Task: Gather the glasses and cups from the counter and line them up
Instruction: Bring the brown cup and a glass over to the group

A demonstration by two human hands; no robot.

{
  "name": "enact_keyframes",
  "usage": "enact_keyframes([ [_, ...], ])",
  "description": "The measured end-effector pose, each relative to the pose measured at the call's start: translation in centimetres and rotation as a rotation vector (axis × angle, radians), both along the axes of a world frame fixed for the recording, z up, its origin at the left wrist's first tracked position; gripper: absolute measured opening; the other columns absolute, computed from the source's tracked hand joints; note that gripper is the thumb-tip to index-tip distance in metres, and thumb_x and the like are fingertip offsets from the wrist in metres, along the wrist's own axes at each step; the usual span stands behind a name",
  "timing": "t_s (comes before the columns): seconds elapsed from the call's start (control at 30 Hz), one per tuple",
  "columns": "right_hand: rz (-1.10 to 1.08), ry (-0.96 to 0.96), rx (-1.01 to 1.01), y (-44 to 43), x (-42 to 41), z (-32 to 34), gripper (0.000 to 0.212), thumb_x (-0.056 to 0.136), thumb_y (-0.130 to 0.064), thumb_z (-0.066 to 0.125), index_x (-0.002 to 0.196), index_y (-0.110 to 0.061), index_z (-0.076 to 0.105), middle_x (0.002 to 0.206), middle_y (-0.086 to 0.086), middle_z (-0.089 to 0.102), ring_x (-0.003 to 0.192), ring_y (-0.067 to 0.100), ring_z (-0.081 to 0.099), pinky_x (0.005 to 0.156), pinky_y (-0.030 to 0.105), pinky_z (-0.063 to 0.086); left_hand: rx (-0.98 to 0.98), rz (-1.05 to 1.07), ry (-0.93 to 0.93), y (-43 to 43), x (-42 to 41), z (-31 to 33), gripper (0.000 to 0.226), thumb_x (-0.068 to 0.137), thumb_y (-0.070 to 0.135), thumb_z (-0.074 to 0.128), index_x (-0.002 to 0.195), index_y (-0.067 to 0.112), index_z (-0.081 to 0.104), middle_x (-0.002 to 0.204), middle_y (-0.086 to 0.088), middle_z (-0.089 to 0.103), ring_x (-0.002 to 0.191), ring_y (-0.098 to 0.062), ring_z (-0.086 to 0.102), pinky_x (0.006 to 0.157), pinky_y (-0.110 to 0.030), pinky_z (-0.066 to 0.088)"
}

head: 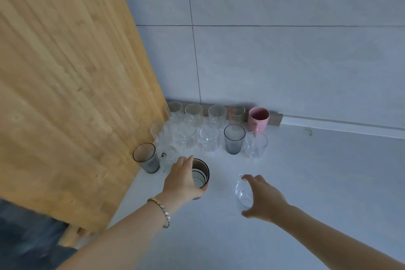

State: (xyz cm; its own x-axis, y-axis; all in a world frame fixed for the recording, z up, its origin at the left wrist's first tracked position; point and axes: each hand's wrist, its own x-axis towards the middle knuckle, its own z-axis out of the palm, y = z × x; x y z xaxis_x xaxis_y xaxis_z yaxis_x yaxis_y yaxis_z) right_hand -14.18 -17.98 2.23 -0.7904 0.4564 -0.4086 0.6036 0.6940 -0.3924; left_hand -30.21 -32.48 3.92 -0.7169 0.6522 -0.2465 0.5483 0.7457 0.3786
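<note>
Left hand (183,180) curled around a dark cup (200,176); right hand (264,198), right of that cup, spread open over a small glass (242,192).

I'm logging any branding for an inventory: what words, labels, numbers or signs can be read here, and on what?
No readable text.
Clear glass mug: a small dark mark, too blurred to read.
Back-row glass: a reddish mark, too blurred to read.
Pink mug, dark cup in the left hand: no print visible.

No readable text, label or number shows; a dark mark on one clear glass (164,155) is illegible.
</note>
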Motion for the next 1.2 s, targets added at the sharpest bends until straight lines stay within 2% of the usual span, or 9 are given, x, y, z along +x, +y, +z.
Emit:
enact_keyframes([
  [0.27, -0.161, -0.074, 0.053, -0.5, -4.4, -2.3, 0.091, 0.066, -0.032, 0.078, 0.142, -0.031, 0.027, 0.131, 0.001, 0.032, 0.115, 0.021, 0.053, 0.089, 0.028, 0.050, 0.057, -0.196, -0.001, 3.0, -6.0, -4.2, 0.086, 0.067, 0.049, 0.073, 0.136, 0.016, 0.033, 0.128, -0.003, 0.042, 0.120, -0.023, 0.045, 0.095, -0.031, 0.046],
  [0.53, 0.153, -0.188, 0.286, 1.8, -8.8, -2.9, 0.072, 0.077, -0.003, 0.063, 0.138, -0.030, 0.034, 0.142, -0.002, 0.030, 0.129, 0.020, 0.033, 0.077, 0.027, 0.044, 0.082, -0.292, -0.032, 3.1, -8.5, -5.6, 0.090, 0.069, 0.043, 0.072, 0.141, 0.016, 0.024, 0.134, -0.004, 0.035, 0.124, -0.023, 0.040, 0.096, -0.028, 0.042],
  [0.63, 0.329, -0.162, 0.319, 2.6, -9.0, -2.8, 0.068, 0.078, 0.003, 0.059, 0.136, -0.029, 0.040, 0.147, -0.001, 0.032, 0.135, 0.022, 0.033, 0.094, 0.032, 0.043, 0.074, -0.323, -0.026, 3.0, -8.8, -5.9, 0.091, 0.071, 0.044, 0.071, 0.142, 0.015, 0.022, 0.135, -0.005, 0.034, 0.124, -0.024, 0.040, 0.095, -0.027, 0.042],
  [0.77, 0.417, -0.044, 0.396, 2.8, -7.6, -2.7, 0.087, 0.044, 0.003, 0.080, 0.120, -0.035, 0.060, 0.136, -0.001, 0.057, 0.123, 0.026, 0.057, 0.093, 0.035, 0.053, 0.075, -0.353, -0.019, 3.1, -9.0, -6.2, 0.093, 0.072, 0.044, 0.070, 0.143, 0.014, 0.019, 0.134, -0.005, 0.033, 0.122, -0.023, 0.039, 0.094, -0.027, 0.043],
  [0.8, 0.354, -0.065, 0.343, 2.4, -7.2, -2.6, 0.093, 0.047, 0.003, 0.077, 0.128, -0.036, 0.054, 0.143, -0.001, 0.050, 0.128, 0.027, 0.052, 0.098, 0.036, 0.049, 0.076, -0.357, -0.019, 3.1, -9.0, -6.2, 0.093, 0.072, 0.044, 0.070, 0.143, 0.013, 0.018, 0.133, -0.005, 0.033, 0.122, -0.023, 0.039, 0.093, -0.027, 0.043],
  [0.87, 0.084, -0.098, 0.268, 1.3, -6.4, -3.0, 0.096, 0.068, -0.004, 0.066, 0.148, -0.033, 0.020, 0.157, 0.003, 0.020, 0.140, 0.031, 0.030, 0.108, 0.037, 0.037, 0.078, -0.358, -0.013, 3.2, -9.1, -6.3, 0.091, 0.074, 0.044, 0.068, 0.143, 0.013, 0.018, 0.134, -0.005, 0.032, 0.123, -0.023, 0.039, 0.095, -0.027, 0.042],
  [0.93, -0.397, -0.144, 0.092, -0.2, -6.5, -3.6, 0.096, 0.080, -0.031, 0.064, 0.151, -0.025, 0.000, 0.149, 0.011, 0.020, 0.129, 0.032, 0.041, 0.098, 0.034, 0.043, 0.083, -0.361, -0.007, 3.2, -9.1, -6.4, 0.091, 0.074, 0.045, 0.067, 0.143, 0.013, 0.017, 0.135, -0.005, 0.031, 0.124, -0.023, 0.038, 0.097, -0.027, 0.041],
  [1.03, -0.784, -0.127, -0.031, -1.6, -8.7, -3.8, 0.108, 0.071, -0.061, 0.068, 0.148, -0.013, 0.009, 0.135, 0.016, 0.034, 0.115, 0.033, 0.055, 0.090, 0.034, 0.048, 0.083, -0.363, -0.006, 3.2, -9.1, -6.7, 0.093, 0.074, 0.046, 0.067, 0.144, 0.013, 0.016, 0.137, -0.005, 0.030, 0.125, -0.023, 0.037, 0.100, -0.026, 0.039],
  [1.2, -0.808, -0.041, 0.010, -1.5, -10.9, -4.9, 0.086, 0.072, -0.047, 0.072, 0.137, -0.013, 0.027, 0.126, 0.012, 0.038, 0.104, 0.035, 0.060, 0.086, 0.036, 0.051, 0.087, -0.372, 0.007, 3.3, -9.1, -7.0, 0.094, 0.074, 0.047, 0.066, 0.144, 0.012, 0.016, 0.137, -0.006, 0.029, 0.125, -0.023, 0.036, 0.102, -0.024, 0.036],
])
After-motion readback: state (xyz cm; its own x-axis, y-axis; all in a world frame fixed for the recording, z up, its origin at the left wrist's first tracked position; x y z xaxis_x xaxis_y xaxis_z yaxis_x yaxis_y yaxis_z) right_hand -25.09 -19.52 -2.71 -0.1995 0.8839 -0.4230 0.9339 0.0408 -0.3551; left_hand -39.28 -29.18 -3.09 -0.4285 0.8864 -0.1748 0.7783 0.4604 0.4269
